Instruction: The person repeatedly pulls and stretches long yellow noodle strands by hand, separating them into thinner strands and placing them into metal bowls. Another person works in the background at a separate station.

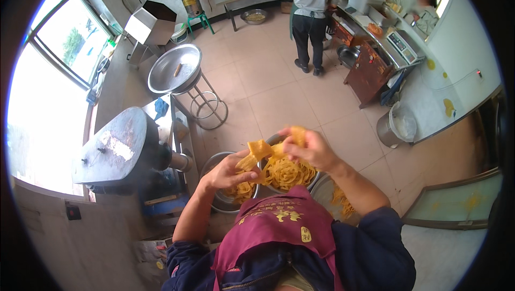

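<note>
In front of my chest, both hands work a bundle of broad yellow noodle-like strips (259,149). My left hand (229,172) holds the bundle's left end, its thumb toward me. The fingers of my right hand (311,150) are closed on the other end, with some yellow showing above them. Below sits a metal basin (266,185) heaped with coiled yellow strips (289,173). Another metal basin (224,209) with strips stands to its left, partly behind my left hand. On the right, a third basin (320,189) holds fewer strips, partly hidden by my right forearm and maroon apron.
At left is a grey metal machine (120,146) with a short spout. Beyond it a wide metal bowl (188,79) rests on a tall stand. A person (311,12) stands at a far counter bearing a scale (403,47). A lined bin (397,124) is at right.
</note>
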`<state>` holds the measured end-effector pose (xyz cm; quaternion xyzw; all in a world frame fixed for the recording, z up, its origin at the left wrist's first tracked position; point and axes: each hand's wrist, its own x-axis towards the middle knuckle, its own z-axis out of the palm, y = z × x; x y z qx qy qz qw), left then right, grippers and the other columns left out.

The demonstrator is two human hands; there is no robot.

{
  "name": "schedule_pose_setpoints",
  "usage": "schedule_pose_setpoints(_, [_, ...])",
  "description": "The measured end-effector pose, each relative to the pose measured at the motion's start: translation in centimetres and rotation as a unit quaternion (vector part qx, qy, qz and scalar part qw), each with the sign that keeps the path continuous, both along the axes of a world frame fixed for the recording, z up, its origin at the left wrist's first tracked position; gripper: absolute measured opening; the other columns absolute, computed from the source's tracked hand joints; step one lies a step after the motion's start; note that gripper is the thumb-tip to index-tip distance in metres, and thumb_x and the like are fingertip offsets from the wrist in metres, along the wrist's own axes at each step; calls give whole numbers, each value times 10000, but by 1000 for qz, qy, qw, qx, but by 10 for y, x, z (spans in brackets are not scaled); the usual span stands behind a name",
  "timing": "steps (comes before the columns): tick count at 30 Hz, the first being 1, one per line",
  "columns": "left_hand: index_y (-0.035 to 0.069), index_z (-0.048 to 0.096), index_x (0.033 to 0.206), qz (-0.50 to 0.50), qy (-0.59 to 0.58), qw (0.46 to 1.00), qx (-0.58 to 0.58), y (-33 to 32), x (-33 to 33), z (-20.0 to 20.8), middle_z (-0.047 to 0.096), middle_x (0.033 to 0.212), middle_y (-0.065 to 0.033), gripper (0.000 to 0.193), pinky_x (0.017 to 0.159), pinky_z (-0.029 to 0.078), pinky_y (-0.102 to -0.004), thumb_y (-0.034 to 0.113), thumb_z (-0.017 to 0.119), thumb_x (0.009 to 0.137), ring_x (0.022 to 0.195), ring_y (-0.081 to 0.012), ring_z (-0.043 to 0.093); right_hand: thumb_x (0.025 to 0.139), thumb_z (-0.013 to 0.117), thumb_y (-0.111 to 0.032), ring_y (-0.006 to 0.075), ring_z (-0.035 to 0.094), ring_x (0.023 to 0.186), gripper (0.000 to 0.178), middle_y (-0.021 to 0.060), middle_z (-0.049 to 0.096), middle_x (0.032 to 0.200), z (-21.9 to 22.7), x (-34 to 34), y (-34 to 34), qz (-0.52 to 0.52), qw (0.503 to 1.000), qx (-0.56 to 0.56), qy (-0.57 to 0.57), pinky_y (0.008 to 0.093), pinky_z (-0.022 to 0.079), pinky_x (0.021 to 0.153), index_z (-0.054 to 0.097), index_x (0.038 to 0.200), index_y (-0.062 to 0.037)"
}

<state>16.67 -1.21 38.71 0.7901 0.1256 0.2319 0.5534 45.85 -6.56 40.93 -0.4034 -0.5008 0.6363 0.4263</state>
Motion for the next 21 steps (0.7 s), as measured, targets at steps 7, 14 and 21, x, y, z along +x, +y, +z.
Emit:
schedule_pose_setpoints(7, [54,744,1050,0,100,981,164,-10,36,23,659,1083,-176,169,803,558,-410,144,744,907,942,-344,679,907,822,-217,82,553,739,491,6,602,847,-16,-25,0,0,990,97,-98,254,487,651,570,1248,32])
schedule_pose_setpoints(14, [52,703,958,-27,131,970,204,-22,48,14,612,919,-151,125,734,547,-433,174,704,933,777,-353,647,930,767,-218,103,595,714,335,44,656,803,-12,-15,-5,-28,958,166,-234,263,514,659,658,1096,52])
schedule_pose_setpoints(21, [23,738,1082,-88,106,989,-57,-13,21,4,743,957,-121,224,736,535,-344,227,687,1003,830,-196,709,1001,654,-128,51,582,637,196,-10,616,731,-21,29,-3,3,998,-42,47,218,502,577,691,1090,43])
